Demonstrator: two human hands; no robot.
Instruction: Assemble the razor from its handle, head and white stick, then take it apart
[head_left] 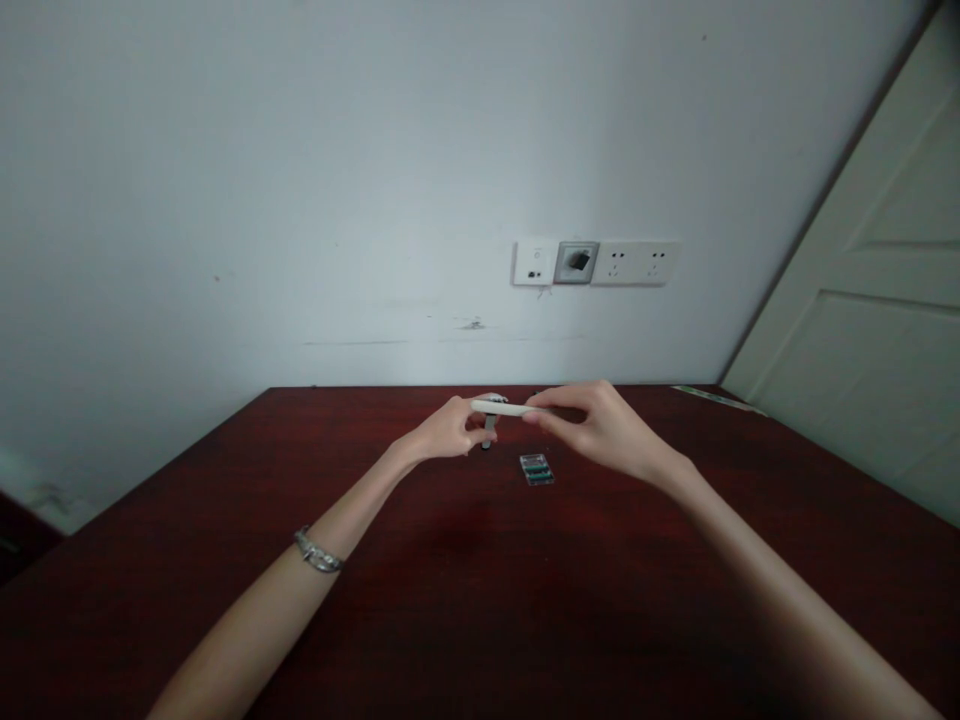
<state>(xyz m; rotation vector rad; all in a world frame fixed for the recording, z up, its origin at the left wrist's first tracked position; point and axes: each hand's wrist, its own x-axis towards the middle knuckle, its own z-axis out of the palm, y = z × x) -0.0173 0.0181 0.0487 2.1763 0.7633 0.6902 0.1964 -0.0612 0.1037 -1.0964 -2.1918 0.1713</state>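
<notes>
My right hand (604, 428) pinches one end of a slim white stick (501, 408) between thumb and fingertips. The stick lies nearly level and points left, its far end in front of my left hand (448, 428). Closed fingers of my left hand hold a small grey-and-black object (488, 432), with a narrow grey part hanging down. Its upper part is partly covered by the stick and fingers, so I cannot make out its kind. Below the hands, a small clear case (537, 469) with green strips inside lies on the dark red table (465, 580).
The table's back edge meets a white wall (337, 200) carrying a row of sockets (630, 263) and a grey switch plate (577, 263). A pale panelled door (885, 330) stands at the right. A thin flat strip (718, 400) lies at the table's back right edge.
</notes>
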